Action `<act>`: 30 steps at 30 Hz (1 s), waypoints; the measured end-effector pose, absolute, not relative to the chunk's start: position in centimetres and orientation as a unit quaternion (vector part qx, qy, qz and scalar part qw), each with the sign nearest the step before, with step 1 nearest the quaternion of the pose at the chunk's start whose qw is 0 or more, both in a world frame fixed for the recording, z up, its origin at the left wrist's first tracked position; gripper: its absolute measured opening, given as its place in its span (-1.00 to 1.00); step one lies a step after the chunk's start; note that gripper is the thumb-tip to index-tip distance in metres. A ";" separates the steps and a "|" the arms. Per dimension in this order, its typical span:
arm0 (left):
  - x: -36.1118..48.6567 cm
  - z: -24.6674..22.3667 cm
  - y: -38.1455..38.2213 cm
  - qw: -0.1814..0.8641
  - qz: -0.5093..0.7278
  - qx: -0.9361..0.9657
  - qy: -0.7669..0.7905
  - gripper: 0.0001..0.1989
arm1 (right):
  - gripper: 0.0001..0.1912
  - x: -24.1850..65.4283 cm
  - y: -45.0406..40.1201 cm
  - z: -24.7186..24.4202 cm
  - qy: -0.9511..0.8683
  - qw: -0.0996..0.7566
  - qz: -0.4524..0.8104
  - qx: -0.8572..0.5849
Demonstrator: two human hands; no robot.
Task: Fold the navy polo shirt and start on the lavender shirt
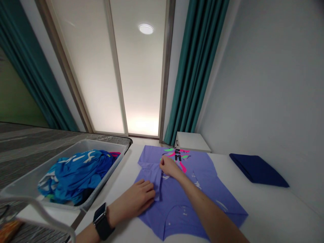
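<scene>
The left hand's fingers [144,186] lie flat and slightly spread, holding nothing in their grip, and press down on a folded edge of a purple short-sleeved shirt [177,216]. That flat pressure keeps the fold from sliding. The right hand's fingers [164,162] curl downward onto the fabric near the top of the same fold, though it is hard to tell whether they pinch it or only touch it. The shirt lies face up and spread out between the two forearms, its pink, green and black print [177,157] just beyond the right hand. A black smartwatch [101,221] circles the left wrist.

The shirt rests on a white surface [273,206], laid flat so the cloth stays smooth. To its right lies a folded navy cloth [258,170]. To its left, a translucent plastic bin [83,145] holds crumpled blue clothing [76,177]. Beyond stands a small white cabinet [191,142], between teal curtains [198,60] and a tall frosted glass panel [113,74], with a round ceiling light [146,29] above.
</scene>
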State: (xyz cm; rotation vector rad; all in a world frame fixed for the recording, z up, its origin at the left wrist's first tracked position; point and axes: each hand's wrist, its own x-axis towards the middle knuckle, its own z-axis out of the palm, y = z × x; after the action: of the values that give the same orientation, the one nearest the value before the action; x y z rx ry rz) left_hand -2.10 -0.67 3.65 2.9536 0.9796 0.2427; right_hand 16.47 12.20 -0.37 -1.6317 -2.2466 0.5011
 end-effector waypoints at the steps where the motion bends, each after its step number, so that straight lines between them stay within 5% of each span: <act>1: -2.2 3.9 -0.8 0.015 0.078 0.946 0.314 -0.93 | -0.87 16.6 12.1 -0.2 -0.786 0.159 0.176 -0.570; 8: -2.3 4.4 -0.8 0.059 0.086 0.942 0.319 -0.87 | -0.60 17.8 10.9 -0.1 -0.796 0.149 0.169 -0.562; 19: -6.5 0.9 9.7 0.102 0.342 0.793 0.493 -0.71 | -0.68 18.3 9.9 -1.5 -0.804 0.167 0.142 -0.553; 30: -7.4 -2.6 12.9 0.178 0.317 0.757 0.542 -0.63 | -0.73 17.9 8.7 -2.5 -0.806 0.187 0.066 -0.558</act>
State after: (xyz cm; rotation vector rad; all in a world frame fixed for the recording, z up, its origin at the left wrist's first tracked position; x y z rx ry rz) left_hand -7.42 12.94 -2.59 2.1426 1.5344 0.8966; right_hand 17.85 8.66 -2.47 -1.5704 -2.2688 0.1850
